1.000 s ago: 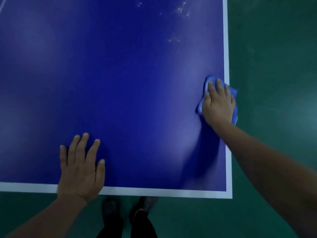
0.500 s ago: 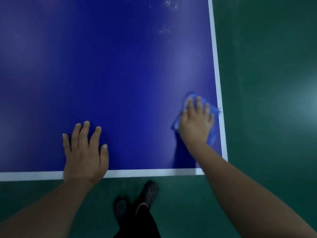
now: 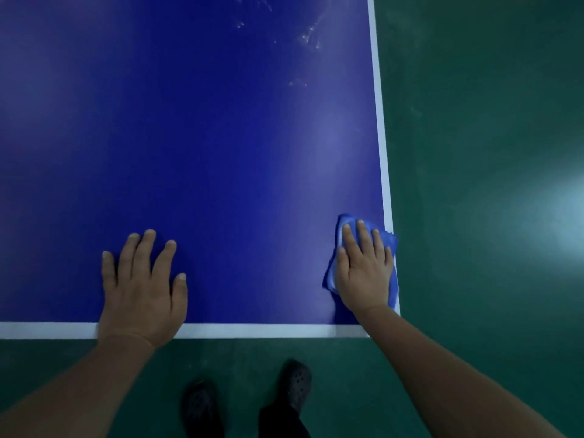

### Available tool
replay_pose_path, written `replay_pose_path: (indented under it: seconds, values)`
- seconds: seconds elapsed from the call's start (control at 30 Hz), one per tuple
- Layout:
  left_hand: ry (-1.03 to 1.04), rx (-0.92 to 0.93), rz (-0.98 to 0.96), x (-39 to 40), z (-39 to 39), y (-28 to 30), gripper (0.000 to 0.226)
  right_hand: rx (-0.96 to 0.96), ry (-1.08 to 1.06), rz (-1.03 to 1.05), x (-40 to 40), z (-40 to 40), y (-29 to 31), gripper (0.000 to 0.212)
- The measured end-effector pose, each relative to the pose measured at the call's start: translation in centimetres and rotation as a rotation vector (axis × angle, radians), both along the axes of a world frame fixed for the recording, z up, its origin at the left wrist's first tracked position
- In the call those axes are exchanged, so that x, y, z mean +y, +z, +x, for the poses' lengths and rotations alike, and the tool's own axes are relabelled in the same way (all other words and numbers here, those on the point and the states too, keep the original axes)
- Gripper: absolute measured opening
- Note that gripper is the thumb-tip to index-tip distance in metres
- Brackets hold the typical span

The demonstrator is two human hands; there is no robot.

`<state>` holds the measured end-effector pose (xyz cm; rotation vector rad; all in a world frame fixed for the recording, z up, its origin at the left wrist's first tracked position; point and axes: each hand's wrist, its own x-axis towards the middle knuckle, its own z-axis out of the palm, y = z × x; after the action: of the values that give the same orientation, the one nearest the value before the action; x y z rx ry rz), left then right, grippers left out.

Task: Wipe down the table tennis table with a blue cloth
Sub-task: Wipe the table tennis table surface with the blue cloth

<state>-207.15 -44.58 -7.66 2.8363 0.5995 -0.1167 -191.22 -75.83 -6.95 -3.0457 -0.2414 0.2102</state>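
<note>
The dark blue table tennis table (image 3: 221, 153) with white edge lines fills most of the head view. My right hand (image 3: 363, 270) presses flat, fingers straight, on a crumpled blue cloth (image 3: 390, 248) at the table's near right corner, and the cloth reaches over the white side line. My left hand (image 3: 142, 289) rests flat on the table surface near the front edge, fingers spread, holding nothing.
Whitish smudges (image 3: 308, 36) mark the tabletop far up on the right. Green floor (image 3: 489, 153) surrounds the table at right and front. My dark shoes (image 3: 295, 384) stand on the floor just below the front edge.
My right hand has dragged the cloth along the right edge toward me, from mid-table to the near right corner. My left hand has stayed flat near the front edge.
</note>
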Motion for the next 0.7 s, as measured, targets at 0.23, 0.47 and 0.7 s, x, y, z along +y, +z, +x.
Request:
replay_pose_path:
  seconds: [0.23,0.47,0.7]
  values:
    - [0.020,0.003,0.022,-0.1,0.1,-0.1,0.066,0.042,0.160,-0.033,1.4,6.9,0.4,0.063]
    - [0.458,-0.148,-0.028,-6.0,6.8,1.9,0.054,0.007,0.539,0.017,4.6,14.9,0.1,0.056]
    - [0.816,-0.061,-0.040,-11.6,13.1,0.7,0.060,0.032,0.870,0.007,14.0,23.1,-0.1,0.053]
